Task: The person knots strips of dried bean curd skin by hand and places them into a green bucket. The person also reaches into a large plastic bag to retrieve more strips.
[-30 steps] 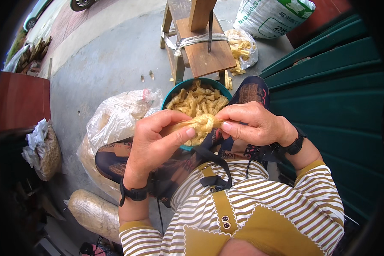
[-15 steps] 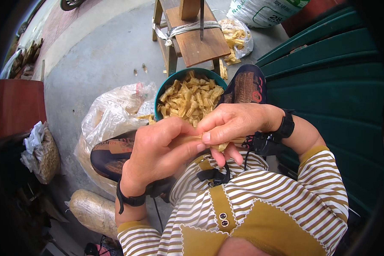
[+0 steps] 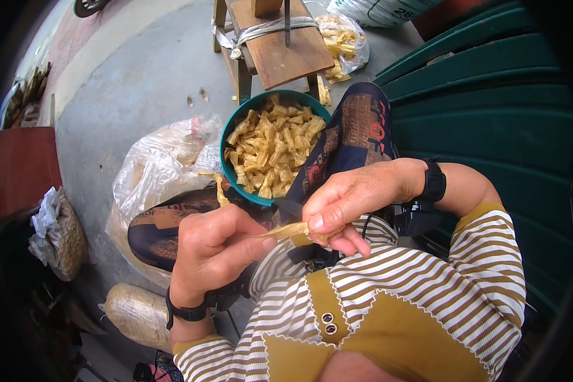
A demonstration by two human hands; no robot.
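Observation:
A thin, yellowish strip (image 3: pixel 288 230), papery or leaf-like, stretches between my two hands above my lap. My left hand (image 3: pixel 216 245) pinches one end between thumb and fingers. The other end is gripped in my right hand (image 3: pixel 353 200), the thumb pressed on top and some lower fingers loosely curled. Part of the strip is hidden under the right fingers. Just beyond my hands a teal tub (image 3: pixel 230 167) is filled with short, folded yellow pieces (image 3: pixel 275 146) of similar material. Another strip (image 3: pixel 221 191) hangs at the tub's near left, by a plastic bag.
A wooden bench (image 3: pixel 286 60) with an upright metal rod stands beyond the tub. Clear plastic bags (image 3: pixel 156 162) lie on the left, and a bag of yellow pieces (image 3: pixel 345 41) sits behind the bench. A green corrugated panel (image 3: pixel 477 108) rises on the right. My knees flank the tub.
My hands have moved apart and slightly toward me, with more of the strip showing between them. The tub appears farther left and is less covered by my hands.

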